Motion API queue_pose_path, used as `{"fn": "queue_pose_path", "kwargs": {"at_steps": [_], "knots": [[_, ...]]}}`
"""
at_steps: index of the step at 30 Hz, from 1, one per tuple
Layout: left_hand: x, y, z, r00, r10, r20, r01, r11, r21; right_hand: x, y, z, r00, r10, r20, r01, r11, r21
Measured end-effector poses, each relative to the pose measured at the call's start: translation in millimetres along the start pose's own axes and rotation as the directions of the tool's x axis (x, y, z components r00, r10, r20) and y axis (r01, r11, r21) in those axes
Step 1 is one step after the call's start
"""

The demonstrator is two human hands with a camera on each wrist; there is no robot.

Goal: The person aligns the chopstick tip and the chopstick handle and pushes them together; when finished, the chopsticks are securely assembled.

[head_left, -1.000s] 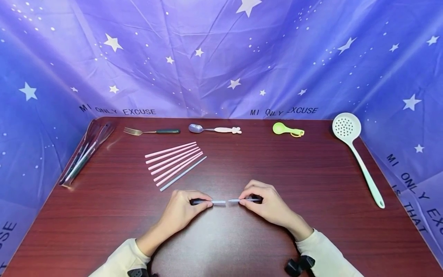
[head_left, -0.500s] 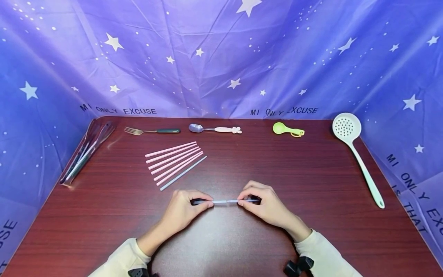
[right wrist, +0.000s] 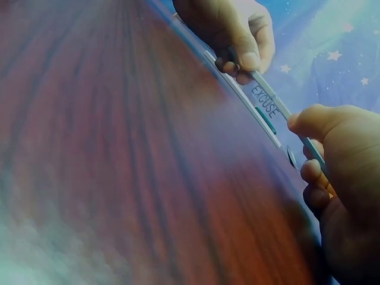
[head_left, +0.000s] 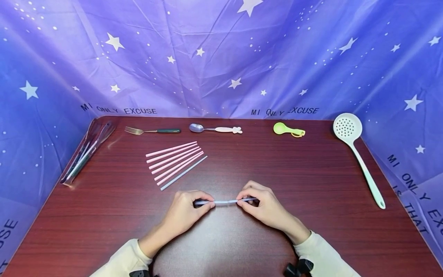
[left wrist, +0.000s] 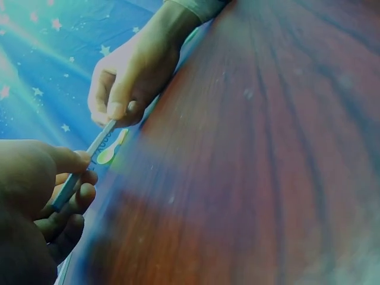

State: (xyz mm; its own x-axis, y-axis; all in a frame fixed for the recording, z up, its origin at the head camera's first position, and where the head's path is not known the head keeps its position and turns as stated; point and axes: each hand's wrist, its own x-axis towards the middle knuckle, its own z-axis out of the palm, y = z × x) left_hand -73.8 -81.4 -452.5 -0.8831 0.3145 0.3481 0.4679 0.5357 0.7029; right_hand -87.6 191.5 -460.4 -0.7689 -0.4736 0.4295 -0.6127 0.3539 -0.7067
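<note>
My left hand (head_left: 188, 209) pinches a pale blue straw (head_left: 220, 202) between thumb and fingertips, just over the table. Opposite it, my right hand (head_left: 264, 206) pinches a second pale blue straw (head_left: 232, 201), whose near end looks narrower. The two straws meet end to end between the hands, with a slight bend at the joint. In the right wrist view they form one line (right wrist: 273, 95) from hand to hand. The outer ends run behind the fingers. Beyond the left hand lies another grey-blue straw (head_left: 184, 173), beside several pink straws (head_left: 171, 149) in a fan.
Along the back edge lie a fork (head_left: 169, 130), a spoon with a white handle (head_left: 228, 130) and a green measuring spoon (head_left: 280, 128). A pale green skimmer (head_left: 367, 175) lies at the right. At the left edge is a clear holder (head_left: 70, 183) with utensils.
The gap between the two held straws has closed, and their ends now meet. My hands have drawn slightly together; the things on the table have not moved.
</note>
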Motion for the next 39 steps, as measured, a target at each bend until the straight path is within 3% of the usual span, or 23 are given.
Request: {"fn": "queue_pose_path", "kwargs": {"at_steps": [13,27,39], "knots": [[0.1,1.3,2.1,1.0,-0.01,-0.015,0.01,1.0,0.007,-0.7,-0.4,3.5,0.998,0.066,0.0,-0.066,0.997,-0.038],[-0.7,3.0,4.8,1.0,0.016,-0.016,-0.016,1.0,-0.005,0.9,-2.7,6.0,0.999,0.044,0.005,-0.044,0.999,-0.017],[-8.8,0.2,-8.6,0.999,0.031,-0.041,-0.031,0.999,0.012,6.2,-0.9,-5.8,0.997,0.064,0.036,-0.063,0.998,-0.026]]}}
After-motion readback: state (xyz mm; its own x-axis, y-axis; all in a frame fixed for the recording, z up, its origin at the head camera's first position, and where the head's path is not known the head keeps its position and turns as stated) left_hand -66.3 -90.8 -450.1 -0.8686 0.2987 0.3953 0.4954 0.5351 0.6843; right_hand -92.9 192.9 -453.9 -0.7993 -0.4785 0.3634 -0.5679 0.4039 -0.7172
